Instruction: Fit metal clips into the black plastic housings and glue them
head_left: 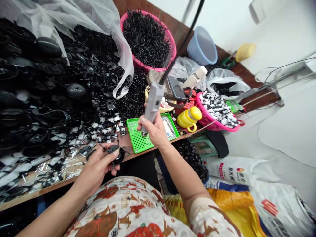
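Observation:
My left hand point(96, 167) is closed around a small round black plastic part point(116, 153) at the front edge of the wooden bench point(61, 182). My right hand point(153, 129) grips a grey electric screwdriver point(153, 104) upright, its tip down over a green perforated tray point(140, 140). A coiled black cable point(184, 39) runs up from the screwdriver's top. The two hands are a short way apart, the left lower and nearer me.
A large heap of black plastic parts point(49, 85) under a clear bag fills the left. A pink basin of black clips point(148, 38), a blue tub point(201, 46), a yellow cup point(189, 118), a pink basket of small pieces point(218, 110) and floor sacks point(247, 184) lie right.

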Demonstrator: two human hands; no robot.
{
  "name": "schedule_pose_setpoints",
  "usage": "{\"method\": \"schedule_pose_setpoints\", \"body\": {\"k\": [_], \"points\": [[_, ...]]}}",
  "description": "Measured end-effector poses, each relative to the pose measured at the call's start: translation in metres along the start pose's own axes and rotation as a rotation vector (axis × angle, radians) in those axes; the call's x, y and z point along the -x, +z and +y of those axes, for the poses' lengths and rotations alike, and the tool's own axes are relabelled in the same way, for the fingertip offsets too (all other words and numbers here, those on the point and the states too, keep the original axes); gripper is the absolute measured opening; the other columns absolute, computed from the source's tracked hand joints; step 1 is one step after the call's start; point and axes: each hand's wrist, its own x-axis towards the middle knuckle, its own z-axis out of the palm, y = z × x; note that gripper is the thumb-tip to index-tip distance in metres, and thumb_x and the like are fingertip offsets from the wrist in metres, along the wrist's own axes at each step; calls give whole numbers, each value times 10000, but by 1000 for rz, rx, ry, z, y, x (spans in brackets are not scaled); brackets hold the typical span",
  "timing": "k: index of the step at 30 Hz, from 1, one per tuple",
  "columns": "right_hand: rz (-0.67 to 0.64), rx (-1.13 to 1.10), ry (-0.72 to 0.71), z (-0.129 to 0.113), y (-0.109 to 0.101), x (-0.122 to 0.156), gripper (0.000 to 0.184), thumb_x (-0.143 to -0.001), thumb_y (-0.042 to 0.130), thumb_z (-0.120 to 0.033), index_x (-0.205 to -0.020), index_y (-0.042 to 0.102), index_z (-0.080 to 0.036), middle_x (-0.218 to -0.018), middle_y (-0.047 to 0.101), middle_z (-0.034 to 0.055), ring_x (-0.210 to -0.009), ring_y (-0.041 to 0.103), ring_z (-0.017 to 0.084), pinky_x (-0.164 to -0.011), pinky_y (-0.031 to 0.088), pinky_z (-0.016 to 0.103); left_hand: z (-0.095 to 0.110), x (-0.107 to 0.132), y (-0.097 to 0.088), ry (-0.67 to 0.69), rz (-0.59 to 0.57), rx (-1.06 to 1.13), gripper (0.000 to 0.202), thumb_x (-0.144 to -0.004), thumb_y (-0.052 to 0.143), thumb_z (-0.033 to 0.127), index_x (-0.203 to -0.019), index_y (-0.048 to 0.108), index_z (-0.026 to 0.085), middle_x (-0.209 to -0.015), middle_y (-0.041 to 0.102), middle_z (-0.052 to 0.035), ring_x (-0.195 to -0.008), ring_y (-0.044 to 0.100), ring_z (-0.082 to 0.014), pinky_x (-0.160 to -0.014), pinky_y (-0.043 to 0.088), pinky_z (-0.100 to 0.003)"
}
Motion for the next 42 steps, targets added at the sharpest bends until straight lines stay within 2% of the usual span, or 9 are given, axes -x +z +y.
{"method": "schedule_pose_setpoints", "body": {"k": [3,7,16,22,26,29,33,38,42], "points": [[160,13,41,21,-13,9,486,-836,725,-457,-1215,521,-232,-601,554,-118,-460,519,81,-502,461,222,-3,-13,17,21,-7,6,532,-724,847,436,-1099,539,219,-800,604,46,-550,621,-119,-431,486,-214],[293,28,-1,41,-15,11,492,-821,728,-462,-1205,552,-210,-613,582,-104,-468,537,81,-530,484,236,-7,-26,27,39,34,17,557,-680,863,414,-1069,512,225,-828,596,54,-518,610,-104,-398,472,-202],[290,10,-6,48,-12,11,448,-798,746,-516,-1093,580,-223,-658,613,-79,-471,553,79,-532,499,234,-6,-28,24,8,52,-12,544,-688,857,413,-1054,503,223,-812,579,56,-512,598,-108,-366,458,-201],[311,17,-32,51,-13,11,526,-796,754,-511,-1193,576,-216,-674,612,-74,-478,554,84,-540,504,246,-6,-28,26,13,51,-8,526,-698,852,409,-1047,505,224,-823,566,55,-513,608,-103,-372,457,-194],[339,-48,-124,39,-10,13,508,-821,752,-490,-1211,580,-213,-635,578,-82,-475,546,93,-524,499,253,-6,-29,26,14,52,-18,533,-692,846,416,-1044,497,219,-803,569,57,-503,606,-103,-371,454,-191],[272,-211,-183,24,6,20,451,-860,720,-498,-1197,583,-232,-625,549,-88,-459,527,94,-485,486,251,-6,-30,25,22,46,-29,541,-680,836,432,-1028,479,221,-786,572,62,-497,605,-108,-364,450,-193],[113,-366,-148,13,34,31,372,-885,710,-460,-1168,582,-255,-631,553,-94,-456,528,89,-504,514,256,-7,-33,24,16,25,-35,519,-705,814,440,-1022,463,226,-805,587,58,-488,600,-105,-360,454,-199],[67,-380,-143,17,49,35,308,-898,703,-428,-1111,573,-247,-599,567,-102,-482,547,89,-569,532,259,-10,-34,23,30,-4,-39,480,-749,784,453,-1017,456,228,-786,602,56,-486,595,-102,-365,452,-195],[61,-313,-62,26,54,34,346,-852,732,-473,-1025,555,-231,-579,567,-101,-459,539,96,-596,556,292,-11,-34,21,36,-15,-40,525,-721,802,503,-1005,458,228,-738,585,70,-455,567,-92,-334,384,-166]]}}
